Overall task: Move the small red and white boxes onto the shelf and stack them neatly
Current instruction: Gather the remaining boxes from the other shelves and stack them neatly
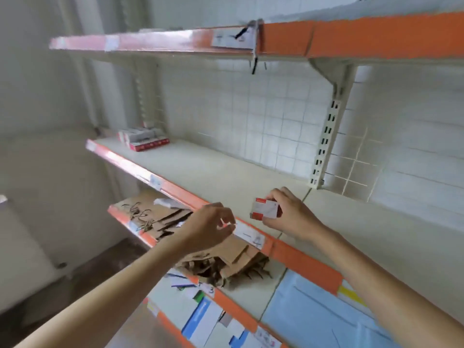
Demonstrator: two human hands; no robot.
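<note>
My right hand (288, 212) holds a small red and white box (265, 208) between thumb and fingers, just above the front part of the cream middle shelf (213, 172). A stack of the same red and white boxes (143, 138) sits at the far left back corner of that shelf. My left hand (213, 226) hovers at the shelf's orange front edge, left of the held box, fingers curled with nothing clearly in them.
An orange-edged upper shelf (326, 38) overhangs the middle one. The shelf below holds brown paper bags (216, 254). Lower shelves carry blue and white packets (308, 307). A wire grid (251, 116) backs the unit, with a slotted upright post (326, 141) at right.
</note>
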